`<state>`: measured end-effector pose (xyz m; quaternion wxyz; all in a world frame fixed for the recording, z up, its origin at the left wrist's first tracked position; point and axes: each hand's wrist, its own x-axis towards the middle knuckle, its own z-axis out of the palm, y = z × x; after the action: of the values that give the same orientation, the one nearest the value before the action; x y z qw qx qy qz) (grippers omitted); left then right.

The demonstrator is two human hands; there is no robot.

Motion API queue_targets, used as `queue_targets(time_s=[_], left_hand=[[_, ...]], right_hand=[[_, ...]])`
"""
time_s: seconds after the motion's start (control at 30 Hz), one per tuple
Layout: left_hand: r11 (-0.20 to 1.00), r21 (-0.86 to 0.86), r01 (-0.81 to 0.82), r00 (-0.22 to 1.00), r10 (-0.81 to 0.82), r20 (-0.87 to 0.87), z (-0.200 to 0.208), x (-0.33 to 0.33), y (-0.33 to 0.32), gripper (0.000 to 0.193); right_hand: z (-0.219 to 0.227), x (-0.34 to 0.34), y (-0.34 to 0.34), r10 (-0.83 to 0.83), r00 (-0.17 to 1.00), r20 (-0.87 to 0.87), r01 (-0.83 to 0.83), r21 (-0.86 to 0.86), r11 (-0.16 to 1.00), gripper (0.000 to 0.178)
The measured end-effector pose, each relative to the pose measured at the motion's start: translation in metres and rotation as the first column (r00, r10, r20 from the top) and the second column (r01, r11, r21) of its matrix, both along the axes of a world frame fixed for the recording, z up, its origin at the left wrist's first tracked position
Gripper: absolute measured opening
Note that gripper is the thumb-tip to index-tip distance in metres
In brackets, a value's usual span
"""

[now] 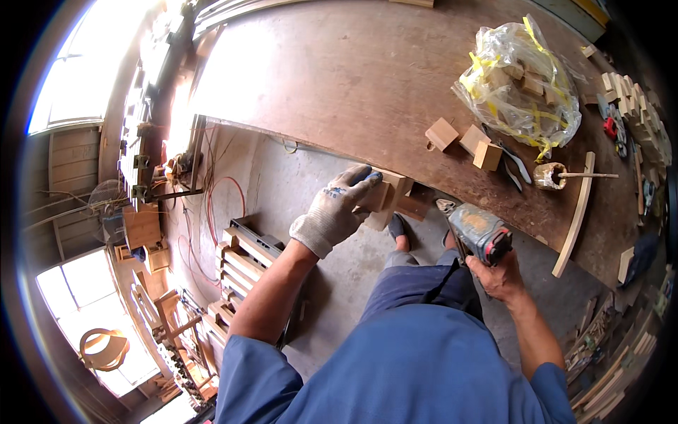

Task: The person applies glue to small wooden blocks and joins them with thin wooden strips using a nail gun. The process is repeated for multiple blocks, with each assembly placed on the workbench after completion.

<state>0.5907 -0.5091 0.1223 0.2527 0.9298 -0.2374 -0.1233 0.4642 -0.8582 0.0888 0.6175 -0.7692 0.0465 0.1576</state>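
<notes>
My left hand [339, 205], in an off-white knitted glove marked with blue, is closed on a pale, squared wooden workpiece [395, 194], its fingers laid over the wood; the thumb's placement cannot be told. The workpiece lies at the near edge of a broad brown wooden tabletop [332, 85]; whether they touch is unclear. My right hand [500, 277], bare, grips a grey power tool with orange-brown stains [477, 225], held to the right of the workpiece and apart from it. On the tabletop, to the right: three small pale wooden blocks [487, 156], a hand tool with two grey handles [521, 168], a clear plastic bag with yellow stripes [494, 106] containing more blocks, a brown-stained cylindrical pot [545, 178] with a thin wooden stick [593, 175], and a long, curved wooden strip [575, 219], which overhangs the near edge.
</notes>
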Motion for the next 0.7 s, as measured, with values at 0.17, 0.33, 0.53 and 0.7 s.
queue_targets(time_s=[0.17,0.33,0.53,0.7], left_hand=[[1.000,-0.018,0.018,1.000,-0.017,0.023,-0.001,0.001,0.002,0.068],[1.000,-0.015,0.018,1.000,-0.018,0.022,0.001,0.001,0.000,0.069],[1.000,0.004,0.029,0.999,-0.029,0.021,0.004,0.002,-0.002,0.071],[0.999,0.029,0.014,1.000,-0.014,0.013,0.007,0.000,-0.003,0.071]], right_hand=[[-0.003,0.009,0.006,0.272,0.948,0.167,-0.248,-0.147,0.957,0.029],[-0.004,0.016,0.013,0.348,0.906,0.242,-0.302,-0.207,0.930,0.027],[-0.013,0.019,0.017,0.443,0.810,0.386,-0.296,-0.383,0.875,0.017],[0.002,0.036,0.025,0.447,0.763,0.466,-0.261,-0.411,0.874,0.021]])
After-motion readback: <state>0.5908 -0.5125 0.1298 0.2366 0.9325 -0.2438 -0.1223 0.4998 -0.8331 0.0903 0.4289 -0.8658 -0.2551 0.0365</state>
